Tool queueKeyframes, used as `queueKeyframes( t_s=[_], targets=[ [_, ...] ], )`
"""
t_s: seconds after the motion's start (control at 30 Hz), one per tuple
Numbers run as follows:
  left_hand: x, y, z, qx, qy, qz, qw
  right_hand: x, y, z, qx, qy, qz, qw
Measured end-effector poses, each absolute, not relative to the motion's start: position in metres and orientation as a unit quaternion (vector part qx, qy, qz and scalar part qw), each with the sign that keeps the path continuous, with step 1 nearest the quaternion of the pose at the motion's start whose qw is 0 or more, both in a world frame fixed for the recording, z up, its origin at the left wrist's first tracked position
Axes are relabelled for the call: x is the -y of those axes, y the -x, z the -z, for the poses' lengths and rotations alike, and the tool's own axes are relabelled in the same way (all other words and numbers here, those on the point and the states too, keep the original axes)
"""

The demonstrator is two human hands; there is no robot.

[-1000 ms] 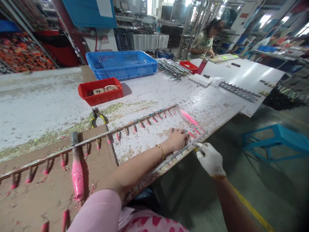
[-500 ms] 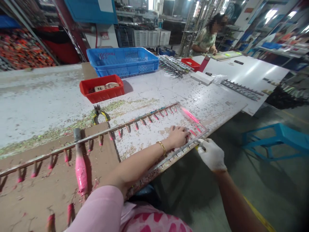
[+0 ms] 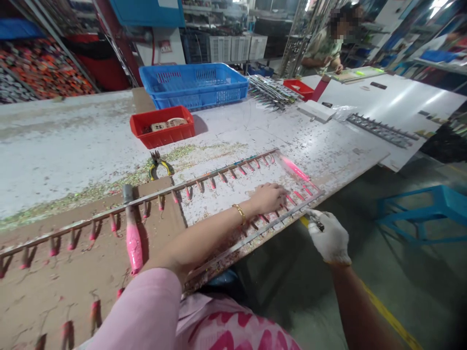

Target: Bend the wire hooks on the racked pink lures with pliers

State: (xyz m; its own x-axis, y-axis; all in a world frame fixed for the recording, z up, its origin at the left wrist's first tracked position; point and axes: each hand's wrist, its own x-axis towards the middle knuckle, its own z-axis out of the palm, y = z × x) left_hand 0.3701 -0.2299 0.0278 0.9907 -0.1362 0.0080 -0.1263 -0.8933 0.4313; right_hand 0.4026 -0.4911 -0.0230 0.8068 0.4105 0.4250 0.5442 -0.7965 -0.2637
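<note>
The metal strip (image 3: 288, 215) runs lengthwise along the front edge of the bench (image 3: 219, 126), between our left hand (image 3: 269, 197), whose grip we cannot tell, and our nearer gloved right hand (image 3: 329, 236), closed around a mostly hidden tool (image 3: 318, 225).

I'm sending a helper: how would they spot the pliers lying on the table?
Find the big blue basket on the white table, then the red bin before it. Between that bin and the brown board lie the pliers, set apart by their splayed yellow-and-black handles.

Left arm (image 3: 204, 238) stretched forward, bare left hand (image 3: 269, 198) palm down, gloved right hand (image 3: 330, 237) curled into a grip.
</note>
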Motion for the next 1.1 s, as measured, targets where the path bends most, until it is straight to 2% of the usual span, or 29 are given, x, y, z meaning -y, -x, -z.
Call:
queueKeyframes(
  t_s=[0.2,0.4,0.87,1.1],
  targets=[
    [0.192,-0.339,-0.032,0.092,-0.978,0.016,0.189,0.492,-0.373,0.028,0.257,0.919,0.161,0.25],
    [0.193,-0.319,-0.031,0.097,-0.977,0.001,0.189,0.482,-0.35,0.032,0.299,0.89,0.168,0.302],
    [0.178,-0.286,-0.028,0.134,-0.971,0.015,0.197,0.455,-0.299,0.026,0.343,0.867,0.137,0.336],
    [0.191,-0.289,-0.024,0.094,-0.978,0.033,0.185,0.448,-0.296,0.02,0.365,0.861,0.146,0.322]
  ],
)
